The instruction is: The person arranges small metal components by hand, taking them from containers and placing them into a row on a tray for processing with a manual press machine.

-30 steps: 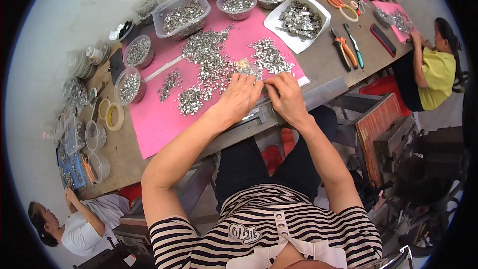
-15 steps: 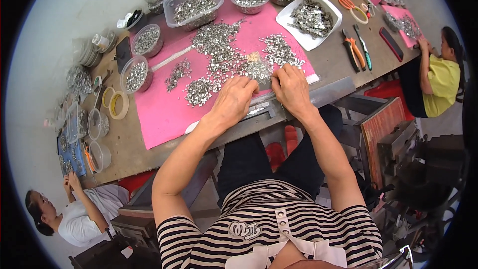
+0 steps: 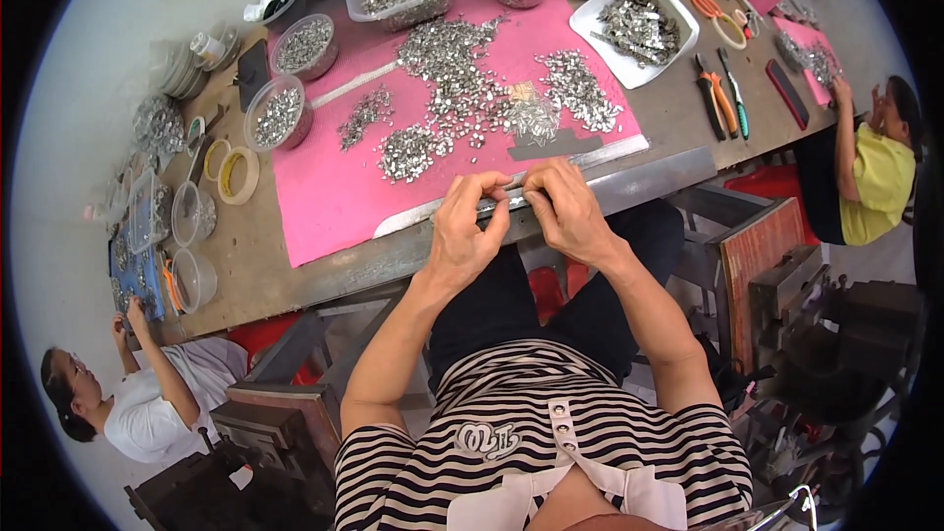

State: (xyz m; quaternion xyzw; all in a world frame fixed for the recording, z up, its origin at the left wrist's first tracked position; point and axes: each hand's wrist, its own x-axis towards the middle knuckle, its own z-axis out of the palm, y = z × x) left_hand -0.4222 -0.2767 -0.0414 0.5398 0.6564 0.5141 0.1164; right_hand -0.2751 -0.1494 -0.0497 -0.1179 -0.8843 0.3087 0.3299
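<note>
My left hand [image 3: 469, 228] and my right hand [image 3: 566, 211] meet over the near edge of the table, thumbs and fingers curled in a pinch. A tiny shiny bit shows between the fingertips, too small to name. Just beyond my hands, a flat dark grey strip [image 3: 554, 147] lies on the pink mat [image 3: 329, 202]. Behind that strip is a small heap of thin, clear-silvery pieces [image 3: 534, 121]. Small silvery metal pieces [image 3: 447, 67] spread over the mat in several heaps, one nearest my left hand [image 3: 407, 154].
Clear tubs of metal pieces [image 3: 404, 0] line the back, beside a white tray [image 3: 690, 37]. Orange-handled pliers [image 3: 721, 103] and tweezers [image 3: 737, 103] lie right; tape rolls [image 3: 238, 177] lie left. Co-workers sit at the left [image 3: 147, 398] and right [image 3: 875, 172].
Both hands have drawn back from the small heap to the table's near edge, uncovering the grey strip. The view has shifted slightly, and the right co-worker's hand has risen off the work.
</note>
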